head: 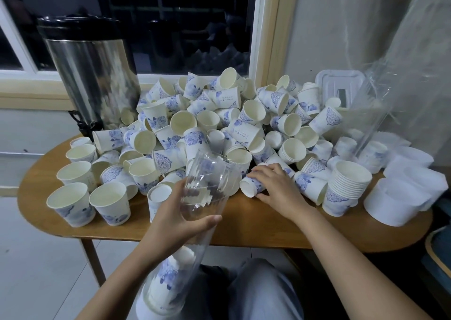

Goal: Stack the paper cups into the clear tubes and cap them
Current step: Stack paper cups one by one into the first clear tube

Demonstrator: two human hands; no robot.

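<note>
A clear plastic tube slants from my lap up over the table's front edge, its open mouth toward the cup pile. My left hand grips it around the middle, thumb across the front. Several blue-and-white paper cups sit nested in its lower end. My right hand grips a cup lying on its side on the table, just right of the tube's mouth. A big heap of loose paper cups covers the wooden table.
A nested stack of cups stands right of my right hand. White caps lie at the table's right end, with empty clear tubes leaning behind. A steel urn stands at the back left by the window. Upright cups fill the front left.
</note>
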